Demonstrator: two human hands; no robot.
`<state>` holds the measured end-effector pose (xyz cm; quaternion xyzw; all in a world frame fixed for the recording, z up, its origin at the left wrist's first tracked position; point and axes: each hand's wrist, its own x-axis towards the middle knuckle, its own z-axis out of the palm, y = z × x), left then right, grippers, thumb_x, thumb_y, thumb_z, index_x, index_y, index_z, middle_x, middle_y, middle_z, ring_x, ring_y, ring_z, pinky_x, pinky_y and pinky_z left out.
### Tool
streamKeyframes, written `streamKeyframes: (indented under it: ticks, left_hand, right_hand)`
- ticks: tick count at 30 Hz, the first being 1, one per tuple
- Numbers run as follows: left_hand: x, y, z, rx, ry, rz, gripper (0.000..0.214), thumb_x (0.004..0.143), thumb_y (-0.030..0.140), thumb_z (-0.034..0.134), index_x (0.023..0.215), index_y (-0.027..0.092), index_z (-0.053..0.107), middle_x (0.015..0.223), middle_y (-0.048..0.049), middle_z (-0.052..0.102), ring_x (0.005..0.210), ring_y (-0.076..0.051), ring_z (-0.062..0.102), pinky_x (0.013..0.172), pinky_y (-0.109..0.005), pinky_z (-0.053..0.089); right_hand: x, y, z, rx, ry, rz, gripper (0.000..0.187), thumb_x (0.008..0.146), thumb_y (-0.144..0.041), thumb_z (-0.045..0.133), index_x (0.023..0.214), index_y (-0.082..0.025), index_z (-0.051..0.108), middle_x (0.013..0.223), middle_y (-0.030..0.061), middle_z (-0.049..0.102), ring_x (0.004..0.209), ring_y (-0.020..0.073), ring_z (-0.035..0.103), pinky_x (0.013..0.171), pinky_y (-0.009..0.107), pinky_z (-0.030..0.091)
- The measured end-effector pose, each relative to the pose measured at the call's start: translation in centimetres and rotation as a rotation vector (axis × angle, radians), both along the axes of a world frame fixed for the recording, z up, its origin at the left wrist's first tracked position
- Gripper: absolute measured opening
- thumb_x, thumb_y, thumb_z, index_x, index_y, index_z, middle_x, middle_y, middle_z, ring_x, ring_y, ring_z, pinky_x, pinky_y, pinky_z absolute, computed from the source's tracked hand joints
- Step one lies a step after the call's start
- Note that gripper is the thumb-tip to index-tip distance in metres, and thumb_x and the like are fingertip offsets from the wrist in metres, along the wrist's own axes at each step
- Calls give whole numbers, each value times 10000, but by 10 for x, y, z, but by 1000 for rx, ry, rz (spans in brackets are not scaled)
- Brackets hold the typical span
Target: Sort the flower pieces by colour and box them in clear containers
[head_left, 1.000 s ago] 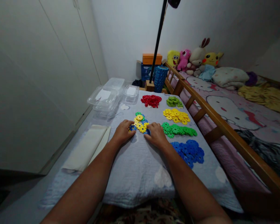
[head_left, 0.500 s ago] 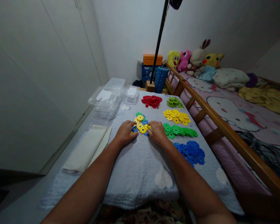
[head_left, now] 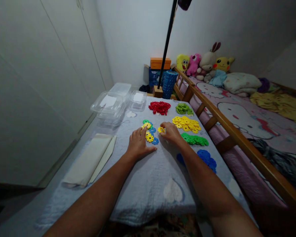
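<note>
A small mixed group of yellow, blue and green flower-shaped plastic discs [head_left: 150, 137] lies in the middle of the cloth. My left hand [head_left: 138, 144] rests at the near left of this group, its thumb stretched to the right and its fingertips over the left discs. It covers part of them. To the right of the group, my right hand [head_left: 171, 132] pinches a yellow flower disc [head_left: 161, 130] between thumb and fingers. Beyond that hand are a yellow disc pile [head_left: 186, 123] and a green disc pile [head_left: 195, 139]. My right forearm partly hides a blue disc pile [head_left: 207, 159].
Red pieces [head_left: 159, 107] and light green pieces [head_left: 184, 109] are heaped at the far end. Clear plastic containers [head_left: 108, 103] stand at the back left, with a folded beige cloth [head_left: 90, 159] nearer me. A wooden bed rail [head_left: 212, 110] borders the right side.
My right hand has moved right, away from the mixed group, with a yellow disc in its fingers. My left hand has shifted slightly right and its thumb has spread out.
</note>
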<state>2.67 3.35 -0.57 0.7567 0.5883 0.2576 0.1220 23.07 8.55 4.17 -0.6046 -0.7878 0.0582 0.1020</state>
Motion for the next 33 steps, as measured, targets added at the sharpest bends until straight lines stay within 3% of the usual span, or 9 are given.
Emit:
streamKeyframes:
  ticks: [8,15,22,26,29,33]
  left_hand:
    - [10,3,4,-6,14,1,1095,653,589,863,1558,249,348,1523,-181,475,1387,-416,449,1152,-536,353]
    - [7,6,4,-1,19,8,929,771,510,786,1540,190,374,1487,-198,508,1362,-394,485,1138,-518,379]
    - [4,11,0,23,8,30,815,822,448,739,1522,212,395,1462,-173,540,1327,-372,519,1115,-501,401]
    - [3,13,-2,14,-3,48,783,844,431,707,1517,173,402,1481,-191,534,1345,-377,512,1126,-519,399]
    - [1,15,-3,28,-29,69,785,839,432,710,1515,173,407,1486,-181,543,1358,-368,512,1133,-511,407]
    - [-5,19,-4,40,-71,112,818,816,435,736,1522,185,409,1470,-169,566,1349,-350,537,1133,-492,429]
  right_hand:
    - [96,49,13,132,-36,-280,256,854,-209,670,1096,-192,754,1181,119,743,1135,280,641,1000,396,467]
    - [114,73,1,118,-35,-360,247,847,-185,662,1074,-187,761,1188,146,729,1191,342,621,1001,481,476]
    - [107,76,-1,93,-49,-404,209,845,-122,633,987,-208,759,1164,161,715,1181,376,601,945,556,475]
    - [82,75,3,112,-48,-365,233,874,-154,631,1060,-216,757,1225,147,701,1220,345,583,997,529,464]
    - [43,73,3,93,-21,-218,242,886,-218,669,1112,-215,754,1248,111,713,1217,275,605,1056,412,446]
    - [-16,66,-3,-21,35,135,312,912,-260,661,1201,-156,723,1270,116,717,1210,232,618,1084,336,419]
